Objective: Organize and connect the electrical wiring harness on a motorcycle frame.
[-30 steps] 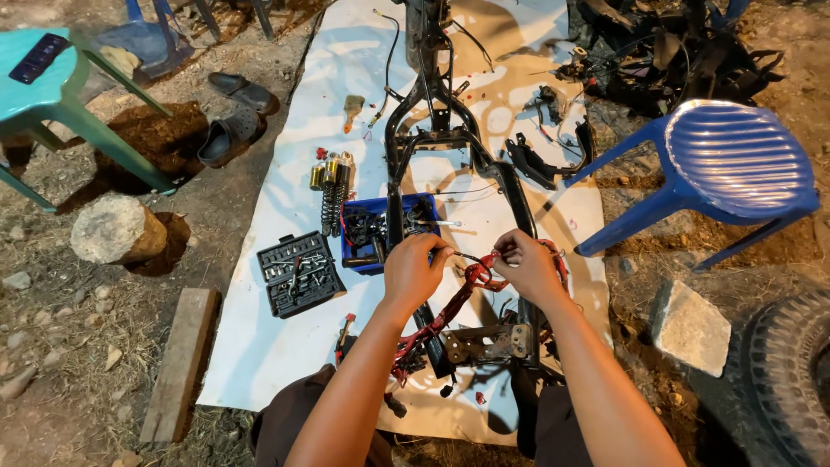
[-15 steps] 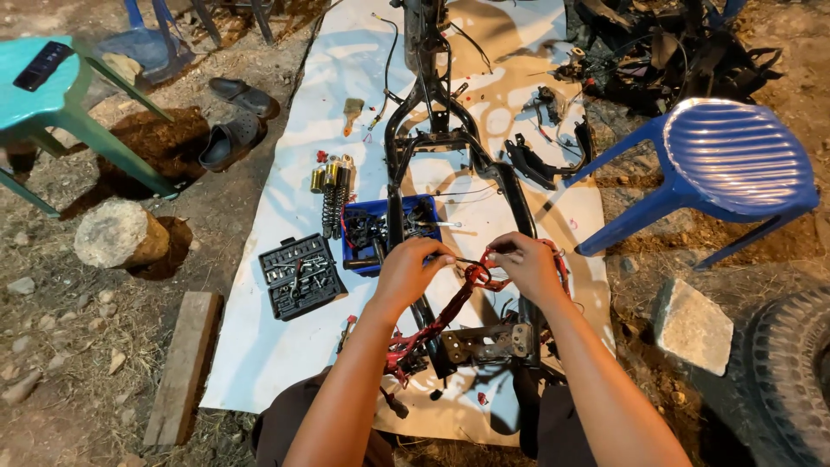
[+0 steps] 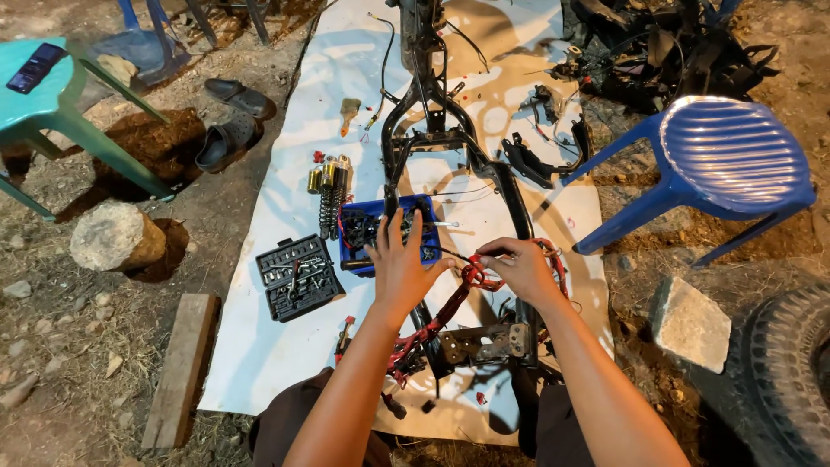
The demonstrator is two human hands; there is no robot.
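Head cam: red wiring harness sits centre-bottom of the frame, draped along the black frame. Right hand is pinched closed on it, left hand is spread flat, gripping nothing. I'd feed it gently, no yanking connectors.

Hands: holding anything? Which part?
Both are on the red wiring harness. The right hand pinches its upper end near the frame; the left hand lies over it with fingers spread, grip unclear.

Red wiring harness draped over black frame
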